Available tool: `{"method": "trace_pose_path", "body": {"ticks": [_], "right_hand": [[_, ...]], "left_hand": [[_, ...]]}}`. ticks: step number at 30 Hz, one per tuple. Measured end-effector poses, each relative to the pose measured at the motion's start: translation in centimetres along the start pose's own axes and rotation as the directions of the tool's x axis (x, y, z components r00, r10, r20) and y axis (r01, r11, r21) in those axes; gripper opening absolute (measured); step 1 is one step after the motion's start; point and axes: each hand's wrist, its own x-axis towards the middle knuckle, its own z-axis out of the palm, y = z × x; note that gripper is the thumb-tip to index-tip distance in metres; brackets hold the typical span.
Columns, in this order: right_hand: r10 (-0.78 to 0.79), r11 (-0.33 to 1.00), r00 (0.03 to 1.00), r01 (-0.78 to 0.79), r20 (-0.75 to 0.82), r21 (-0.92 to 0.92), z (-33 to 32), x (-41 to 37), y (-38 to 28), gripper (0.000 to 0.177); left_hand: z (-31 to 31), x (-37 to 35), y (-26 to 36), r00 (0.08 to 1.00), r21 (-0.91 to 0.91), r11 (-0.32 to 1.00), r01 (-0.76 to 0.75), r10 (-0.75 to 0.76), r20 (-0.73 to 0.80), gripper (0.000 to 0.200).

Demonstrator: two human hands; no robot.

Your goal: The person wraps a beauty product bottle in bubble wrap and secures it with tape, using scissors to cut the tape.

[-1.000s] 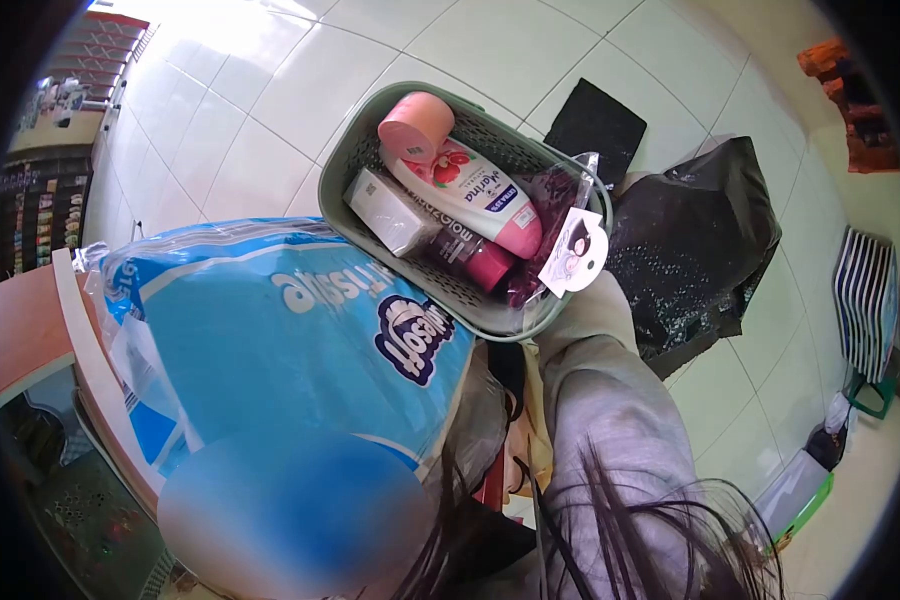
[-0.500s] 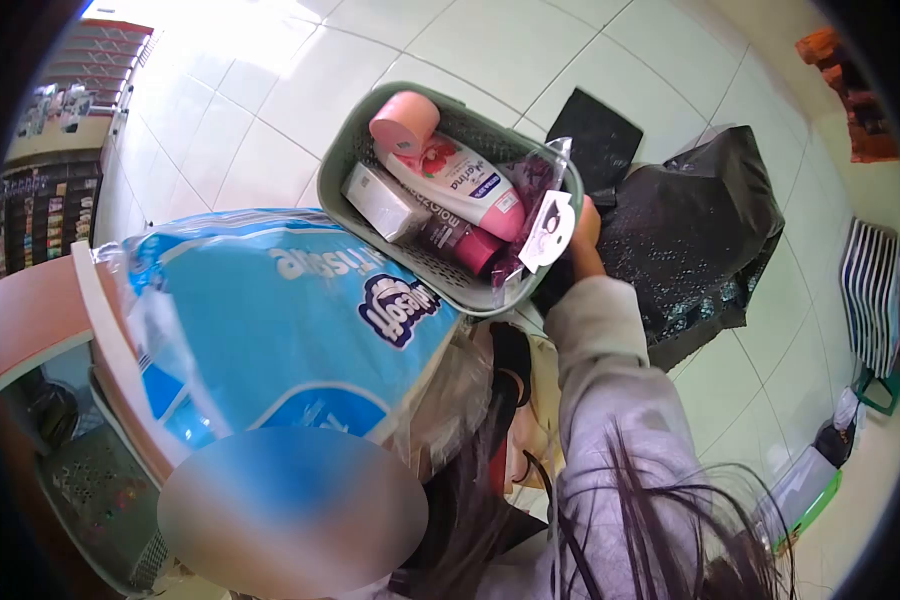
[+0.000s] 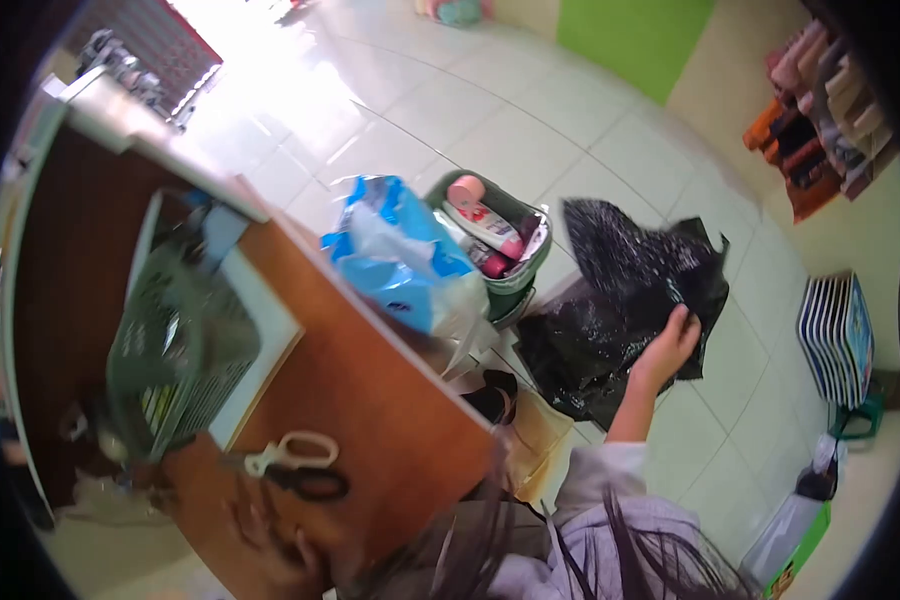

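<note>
Plainly, the biggest thing near you is the brown wooden surface (image 3: 370,420), slanting across your left side. Next in size comes the crumpled, shiny black plastic bag (image 3: 600,320), spread over the white floor tiles (image 3: 620,150) to your right. Its long axis seems to slope from upper right to lower left, and most of its bulk lies ahead and to the left of your right hand (image 3: 665,352). That hand is by far the nearer one — its fingers lie over the bag's right part, bent a little, though you cannot tell from this view whether they pinch the plastic or merely rest against it.

Left of the bag stands a blue-and-white plastic-wrapped pack (image 3: 405,265), right beside a dark green plastic basket (image 3: 518,283). A grey-green mesh basket (image 3: 135,345) sits on the far left. Your left hand (image 3: 275,545) is low over the wooden surface, well apart from the bag; it is too dark and blurred to tell how its fingers are set. Just beyond it lie scissors with cream and black handles (image 3: 282,470). Smaller still — a white-and-pink bottle (image 3: 485,228) leans inside the dark green basket.
</note>
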Motion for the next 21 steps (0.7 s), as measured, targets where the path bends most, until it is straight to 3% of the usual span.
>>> {"method": "trace_pose_path", "body": {"ticks": [2,4,5,8,9,10,11,12,14,16,17,18,19,21], "right_hand": [[-0.004,0.998,0.999,0.002,0.033,0.063,-1.0,-2.5,-4.7,0.051],[0.094,0.964,0.994,-0.106,0.059,0.246,-1.1,-4.7,-9.7,0.048],[0.076,0.951,0.986,-0.116,0.148,0.287,-1.3,-5.6,-12.0,0.035],[-0.086,0.895,0.955,-0.051,0.284,0.443,-2.1,-7.6,-13.5,0.039],[-0.023,0.735,0.725,-0.455,0.688,0.504,-3.3,-7.4,-15.5,0.049],[-0.166,0.596,0.604,-0.569,0.78,0.567,-3.9,-8.7,-16.7,0.052],[-0.363,0.421,0.497,-0.667,0.788,0.615,-3.6,-12.0,-19.2,0.054],[-0.571,0.299,0.379,-0.73,0.728,0.615,-2.8,-14.9,-21.9,0.057],[-0.809,0.21,0.136,-0.842,0.572,0.497,-3.5,-20.2,-26.1,0.064],[-0.726,0.44,-0.045,-0.797,0.686,0.414,-5.7,-23.8,-27.9,0.073],[-0.497,0.683,-0.19,-0.688,0.847,0.246,-8.2,-24.3,-27.2,0.083],[-0.218,0.835,-0.316,-0.55,0.923,0.009,-10.7,-24.8,-26.6,0.095],[-0.296,0.846,-0.46,-0.532,0.837,0.007,-10.9,-26.1,-27.7,0.094],[-0.296,0.864,-0.66,-0.494,0.69,-0.101,-10.9,-28.1,-29.1,0.089]], "left_hand": [[0.2,-0.4,0.2,0.994,-0.05,0.997,0.054,-0.058,-0.089,0.068],[0.8,-0.9,0.7,0.973,-0.208,0.976,0.07,-0.112,-0.201,0.07],[0.8,-1.0,0.7,0.956,-0.283,0.957,0.063,-0.139,-0.257,0.072],[-0.1,-1.8,0.1,0.95,-0.151,0.988,-0.008,-0.04,-0.309,0.071],[0.6,-2.2,-0.3,0.939,-0.135,0.989,-0.053,0.004,-0.344,0.07],[1.6,-2.7,-0.9,0.926,-0.115,0.989,-0.097,0.047,-0.375,0.068],[2.0,-3.5,-1.1,0.913,-0.097,0.986,-0.139,0.089,-0.398,0.067],[1.7,-4.0,-0.5,0.9,-0.197,0.958,-0.208,0.108,-0.421,0.068],[1.1,-4.7,1.9,0.864,-0.372,0.857,-0.357,0.151,-0.481,0.071],[0.3,-6.4,4.4,0.853,-0.633,0.658,-0.407,0.025,-0.522,0.069],[-0.1,-6.7,5.3,0.847,-0.728,0.526,-0.44,-0.029,-0.532,0.068],[0.5,-6.5,5.5,0.835,-0.809,0.304,-0.503,-0.071,-0.546,0.071],[1.3,-6.6,5.5,0.856,-0.879,0.139,-0.456,-0.2,-0.476,0.074],[1.5,-7.5,5.5,0.895,-0.919,-0.062,-0.388,-0.265,-0.36,0.08]]}}
